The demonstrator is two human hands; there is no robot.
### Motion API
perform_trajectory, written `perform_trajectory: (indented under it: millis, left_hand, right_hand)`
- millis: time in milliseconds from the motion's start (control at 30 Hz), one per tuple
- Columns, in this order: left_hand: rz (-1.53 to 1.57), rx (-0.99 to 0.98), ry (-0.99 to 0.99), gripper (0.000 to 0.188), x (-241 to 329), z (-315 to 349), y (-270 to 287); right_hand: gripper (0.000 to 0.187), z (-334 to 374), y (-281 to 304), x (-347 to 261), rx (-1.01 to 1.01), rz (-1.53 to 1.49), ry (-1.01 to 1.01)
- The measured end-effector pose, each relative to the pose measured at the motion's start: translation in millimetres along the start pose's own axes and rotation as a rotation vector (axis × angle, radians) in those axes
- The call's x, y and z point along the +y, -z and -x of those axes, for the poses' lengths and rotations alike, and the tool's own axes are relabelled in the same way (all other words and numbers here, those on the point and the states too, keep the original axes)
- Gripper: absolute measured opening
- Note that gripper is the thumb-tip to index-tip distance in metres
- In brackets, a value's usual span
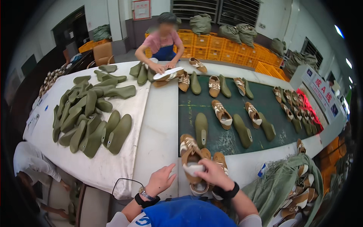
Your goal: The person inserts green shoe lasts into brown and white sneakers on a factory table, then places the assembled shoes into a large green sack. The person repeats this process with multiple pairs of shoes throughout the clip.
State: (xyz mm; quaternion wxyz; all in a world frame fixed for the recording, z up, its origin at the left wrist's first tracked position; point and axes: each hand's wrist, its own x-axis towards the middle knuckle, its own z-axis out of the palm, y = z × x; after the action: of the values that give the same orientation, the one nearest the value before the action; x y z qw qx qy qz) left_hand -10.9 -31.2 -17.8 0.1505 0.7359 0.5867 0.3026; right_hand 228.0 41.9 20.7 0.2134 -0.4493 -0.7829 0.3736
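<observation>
My right hand (215,174) is closed on the pale heel end of a brown and white sneaker (190,145), its toe pointing away from me. My left hand (160,181) is just to the left with nothing in it, its fingers stretched and thumb apart, not touching the shoe. More brown sneakers (220,160) stand beside and under the held one at the near table edge. A green shoe last (201,126) lies on the dark green belt (223,143) just beyond the held shoe.
A heap of green lasts (90,102) covers the white cloth at left. Shoes and lasts sit on the belt. Across the table a person (162,43) handles a white-soled shoe (167,74). A green sack (281,189) of shoes stands at right. Another person (34,166) is at lower left.
</observation>
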Motion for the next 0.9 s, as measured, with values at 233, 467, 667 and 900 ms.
perform_trajectory:
  millis: [233,467,667,900]
  left_hand:
    - [-0.028,-0.076,0.314,0.031,-38.9,91.7,14.0]
    - [-0.016,-0.024,0.452,0.031,-60.2,151.2,25.3]
    - [0.022,-0.3,0.176,0.031,-84.1,121.5,20.6]
    - [0.018,-0.673,-0.266,0.035,-97.1,43.6,-3.4]
  right_hand:
    - [0.037,-177.6,2.5,64.7,0.04,0.385,-0.039]
    - [0.052,-215.4,-5.4,79.8,-0.128,0.288,-0.026]
    - [0.033,-40.5,7.7,42.8,-0.358,-0.312,-0.136]
    - [0.029,251.9,-59.2,81.4,-0.134,-0.737,-0.846]
